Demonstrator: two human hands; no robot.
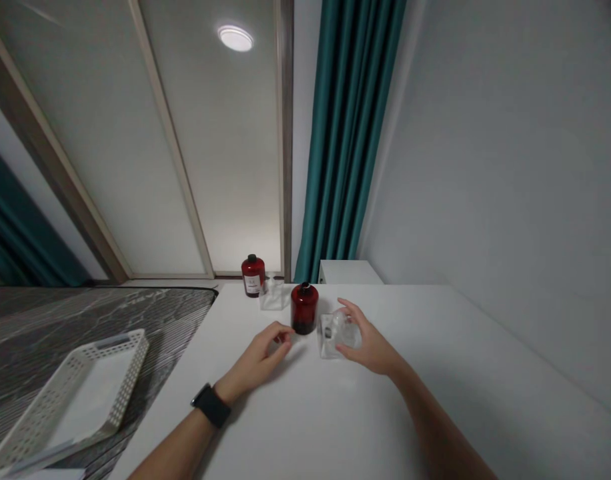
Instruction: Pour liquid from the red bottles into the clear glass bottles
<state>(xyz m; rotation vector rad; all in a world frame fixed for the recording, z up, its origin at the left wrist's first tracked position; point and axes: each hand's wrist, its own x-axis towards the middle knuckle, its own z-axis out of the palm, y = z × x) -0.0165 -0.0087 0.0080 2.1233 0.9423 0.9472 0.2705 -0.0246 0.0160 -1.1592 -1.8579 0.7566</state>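
Observation:
My right hand [368, 340] is at the right, thumb and fingers curved around a clear see-through container [330, 340] with a rounded upper part. Its exact kind I cannot make out. Just left of it, a dark red bottle [304, 310] stands upright without a visible label or cap. My left hand [263, 355], with a black watch on the wrist, hovers in front of that bottle near its base. Its fingers are loosely curled, thumb and forefinger slightly apart, and nothing shows between them.
Farther back on the white table [305, 427] stand a capped red bottle [253, 277] with a white label and another clear object [272, 295]. A white perforated basket [128, 373] lies left of the table. Behind are a white cabinet [350, 272] and a teal curtain [353, 133].

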